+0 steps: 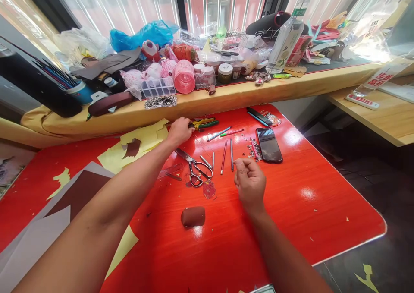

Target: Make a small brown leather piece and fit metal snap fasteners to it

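My left hand (181,131) reaches to the far side of the red table, its fingers curled round the head end of pliers (207,124) with yellow and green handles. My right hand (250,183) is held closed over the table, thumb against the curled fingers; anything inside is too small or hidden to make out. Between my arms lies a curved brown leather-like piece (193,216). Large scissors (197,168) rest beyond it, beside two short metal rods (208,160). Past my right hand are a pen (232,155), a red pencil (224,157) and small metal fittings (254,149).
A black phone (269,145) lies right of the fittings. Yellow paper (136,142) and brown sheet material (80,193) cover the left side. Along the window, a ledge (226,95) is crowded with jars, bags, a clear bottle (286,42) and a divided plastic box (158,87).
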{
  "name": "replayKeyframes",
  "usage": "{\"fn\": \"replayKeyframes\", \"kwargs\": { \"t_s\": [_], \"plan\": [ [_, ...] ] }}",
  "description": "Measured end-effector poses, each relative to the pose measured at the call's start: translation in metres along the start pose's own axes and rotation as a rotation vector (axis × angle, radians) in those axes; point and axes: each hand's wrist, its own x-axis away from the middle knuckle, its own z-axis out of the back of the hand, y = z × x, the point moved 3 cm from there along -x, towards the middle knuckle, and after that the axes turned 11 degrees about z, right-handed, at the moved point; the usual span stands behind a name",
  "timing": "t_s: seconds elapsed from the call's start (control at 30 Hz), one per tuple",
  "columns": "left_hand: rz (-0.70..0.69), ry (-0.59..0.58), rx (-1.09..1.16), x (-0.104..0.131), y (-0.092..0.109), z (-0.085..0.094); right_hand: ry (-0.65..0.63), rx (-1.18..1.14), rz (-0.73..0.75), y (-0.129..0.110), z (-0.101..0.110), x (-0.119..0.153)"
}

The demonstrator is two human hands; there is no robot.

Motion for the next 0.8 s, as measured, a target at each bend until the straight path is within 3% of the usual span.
{"fn": "replayKeyframes", "kwargs": {
  "t_s": [0.37, 0.53, 0.67, 0.8],
  "plan": [
    [0.007, -0.055, -0.001, 0.006, -0.002, -0.009, 0.090, -0.091, -0.089, 0.001, 0.006, -0.007],
    [-0.004, -0.020, 0.029, 0.018, -0.001, 0.008, 0.058, -0.082, -0.118, 0.004, 0.005, -0.009],
    [-0.158, 0.061, 0.159, 0.060, -0.012, 0.033, 0.053, -0.075, -0.105, 0.005, 0.004, -0.008],
    [-0.342, -0.036, 0.240, 0.126, -0.023, 0.037, -0.005, -0.089, -0.127, 0.003, -0.001, -0.002]
  ]
}}
